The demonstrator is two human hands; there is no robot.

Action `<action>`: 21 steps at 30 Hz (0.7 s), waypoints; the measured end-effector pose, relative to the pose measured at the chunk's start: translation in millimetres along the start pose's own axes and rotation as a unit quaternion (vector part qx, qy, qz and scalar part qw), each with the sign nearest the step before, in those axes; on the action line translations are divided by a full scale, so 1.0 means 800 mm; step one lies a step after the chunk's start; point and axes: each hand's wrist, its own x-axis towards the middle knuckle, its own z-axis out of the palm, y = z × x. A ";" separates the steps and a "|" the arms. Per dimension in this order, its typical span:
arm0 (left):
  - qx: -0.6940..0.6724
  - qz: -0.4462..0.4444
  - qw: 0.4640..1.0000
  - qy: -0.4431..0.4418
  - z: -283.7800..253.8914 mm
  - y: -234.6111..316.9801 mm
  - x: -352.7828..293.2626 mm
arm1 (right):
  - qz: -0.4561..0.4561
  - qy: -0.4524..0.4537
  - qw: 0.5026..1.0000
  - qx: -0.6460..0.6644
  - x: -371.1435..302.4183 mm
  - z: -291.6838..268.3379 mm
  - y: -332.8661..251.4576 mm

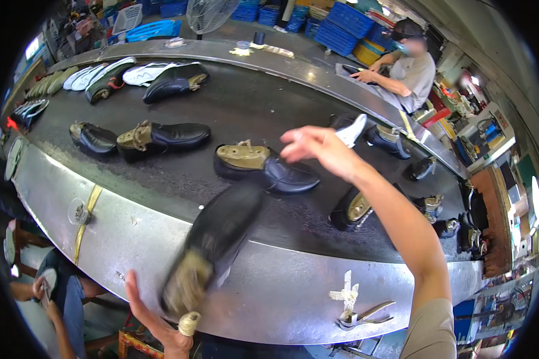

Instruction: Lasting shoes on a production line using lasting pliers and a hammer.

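Black shoe [212, 233]: blurred, slanted across the near side of the dark surface [251, 105], heel low over the metal edge [281, 293], toe up and to the right. From where I stand, whether it rests on anything cannot be told.

Left to right: on the metal edge, a clear dish [78, 211] stands beside a yellow strip [85, 224]. Farther in, two dark shoes [182, 135] lie in line, with open room between them and the metal edge.

Left hand [169, 341]: at the outer rim, digits spread about the heel end, one bearing a cream wrapping [189, 323]. Whether its grip is closed on the heel cannot be told.

Tan-filled shoe [287, 175]: lying toe right, just beyond the black shoe's toe.

Right hand [324, 151]: above that toe, grip loosely open, digits pointing left. Under and past its forearm, more shoes [389, 139] leave narrower gaps.

The metal edge offers a wide stretch between the black shoe and the pliers [354, 319], which lie near the outer rim, just below pale tape [345, 293].
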 end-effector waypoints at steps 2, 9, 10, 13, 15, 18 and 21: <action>-0.003 0.069 0.992 -0.101 -0.014 -0.004 -0.019 | -0.081 0.140 0.857 -0.489 0.028 -0.041 0.038; -0.012 0.132 0.990 -0.039 0.021 -0.004 -0.011 | 0.028 0.047 0.507 -0.860 -0.010 -0.134 0.129; -0.022 0.134 0.990 -0.041 0.013 -0.004 -0.014 | 0.011 0.039 0.530 -0.847 -0.026 -0.119 0.098; -0.042 0.128 0.990 -0.034 0.019 -0.006 -0.018 | -0.064 0.127 0.630 -0.763 -0.089 -0.099 0.029; -0.032 0.114 0.992 -0.033 0.020 -0.003 -0.019 | -0.104 0.299 0.712 -0.627 -0.148 -0.077 -0.013; -0.028 0.062 0.997 -0.042 0.012 0.018 -0.028 | -0.031 0.499 0.834 -0.235 -0.227 -0.009 -0.085; -0.040 0.019 0.991 -0.126 -0.008 0.061 -0.044 | -0.113 0.520 0.840 0.110 -0.307 0.053 -0.106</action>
